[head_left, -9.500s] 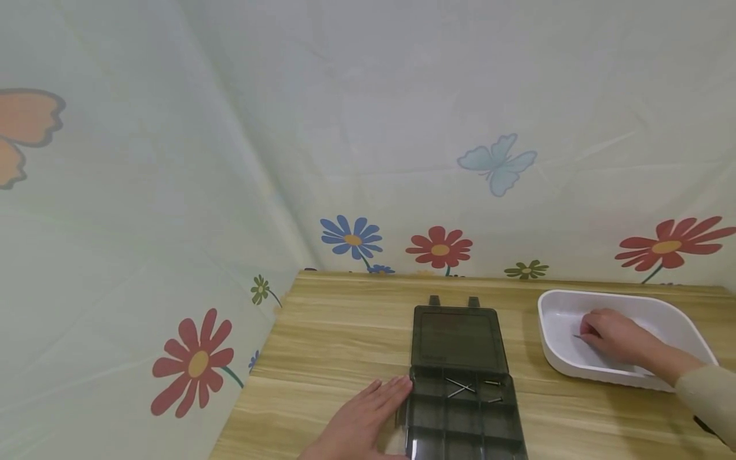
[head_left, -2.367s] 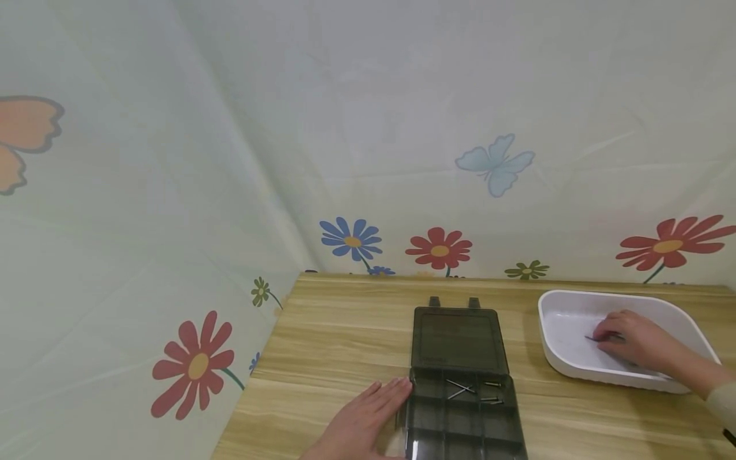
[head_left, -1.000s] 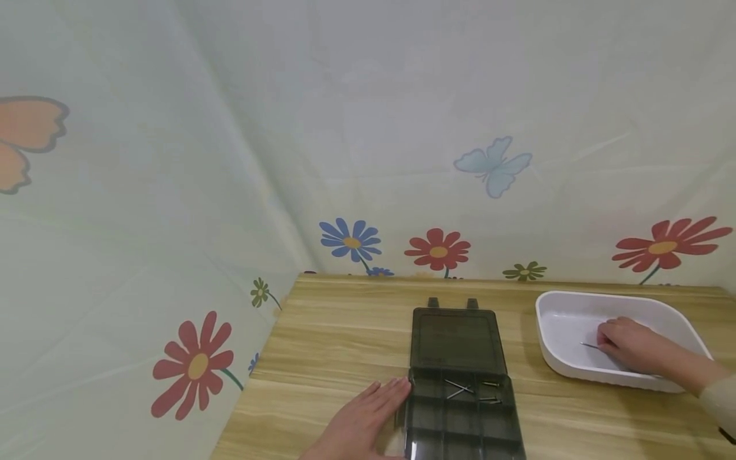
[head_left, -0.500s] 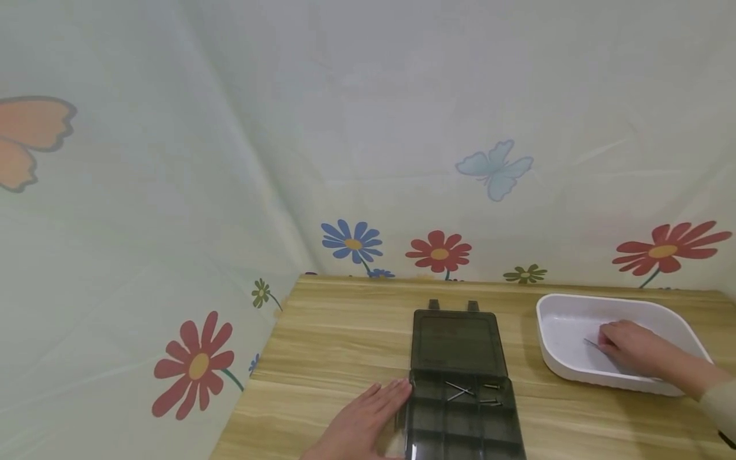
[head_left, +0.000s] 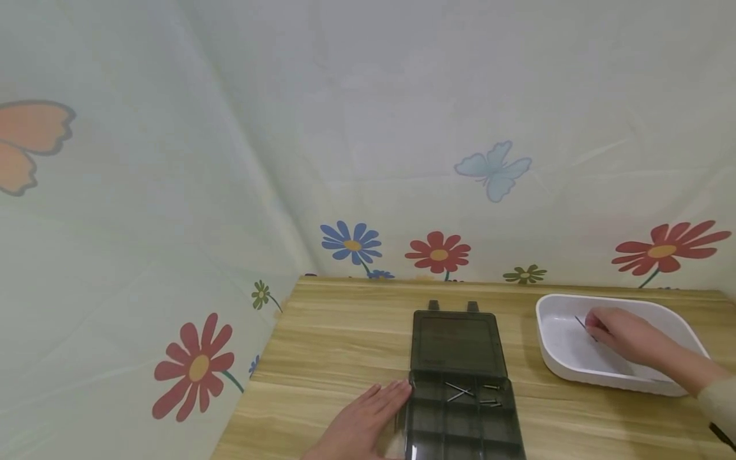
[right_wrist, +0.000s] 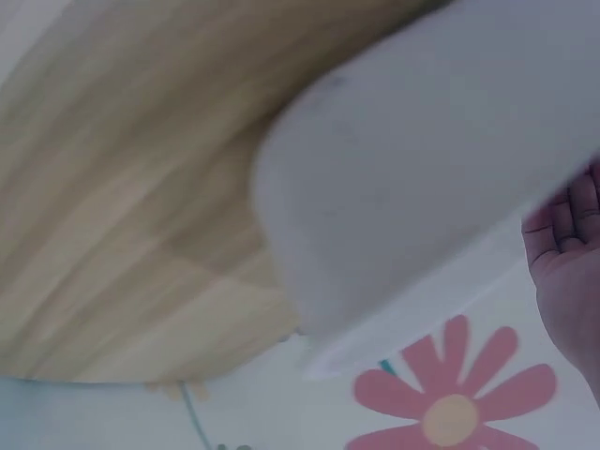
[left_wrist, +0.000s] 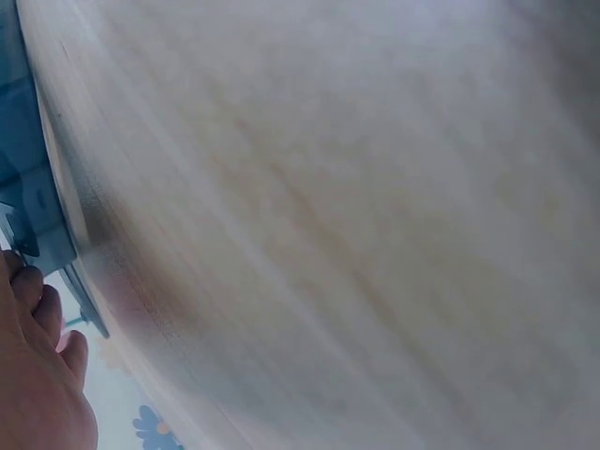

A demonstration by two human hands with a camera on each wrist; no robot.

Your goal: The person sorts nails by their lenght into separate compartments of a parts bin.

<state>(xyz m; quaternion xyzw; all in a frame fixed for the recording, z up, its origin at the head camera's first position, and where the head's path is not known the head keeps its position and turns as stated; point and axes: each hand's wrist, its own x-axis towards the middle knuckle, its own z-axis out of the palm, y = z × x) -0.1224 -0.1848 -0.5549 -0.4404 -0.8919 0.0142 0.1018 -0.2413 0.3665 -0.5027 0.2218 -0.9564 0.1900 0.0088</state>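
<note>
In the head view my right hand [head_left: 623,333] pinches a thin dark nail [head_left: 582,323] between thumb and fingertips, over the inside of a white tray [head_left: 551,358]. The nail slants, and its lower end shows below the fingers. My left hand [head_left: 359,423] lies with straight fingers against the left edge of a dark see-through compartment box [head_left: 425,416]. Its lid [head_left: 459,345] is folded back flat on the table. Two long nails [head_left: 460,391] lie crossed in the top middle compartment. Several short screws [head_left: 491,402] lie to their right. The box's near end is cut off.
Box and tray stand on a wood-grain table [head_left: 339,332], the tray to the right of the box. A pale cloth [head_left: 391,128] with printed flowers and butterflies hangs behind and to the left of the table.
A further short screw lies in the box compared with the earliest frame. Over the last half second my right hand shifts slightly left and up, and the nail tilts steeper. My left hand stays put.
</note>
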